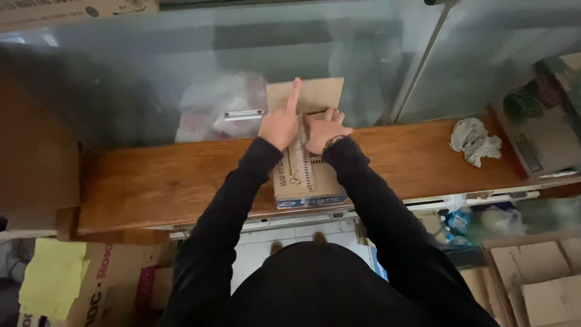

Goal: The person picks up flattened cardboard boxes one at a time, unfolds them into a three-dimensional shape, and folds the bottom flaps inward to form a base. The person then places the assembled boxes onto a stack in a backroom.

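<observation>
Cardboard box (305, 175) is being pressed flat-side down on the wooden counter (157, 181), long axis running away from the body toward the glass case (151, 72). Head view only: left hand (279, 124) is being laid on the box's far left part, index finger stretched out over the raised brown flap (311, 94), other fingers curled, nothing clamped. Right hand (325, 130) is being rested just beside it, fingers spread on the top seam, also gripping nothing. Both hands are about equally near. Near box edge is overhanging the counter's front lip. Open room is being left both sides; crumpled rag (475, 140) well apart at right, cartons (532, 284) below.
</observation>
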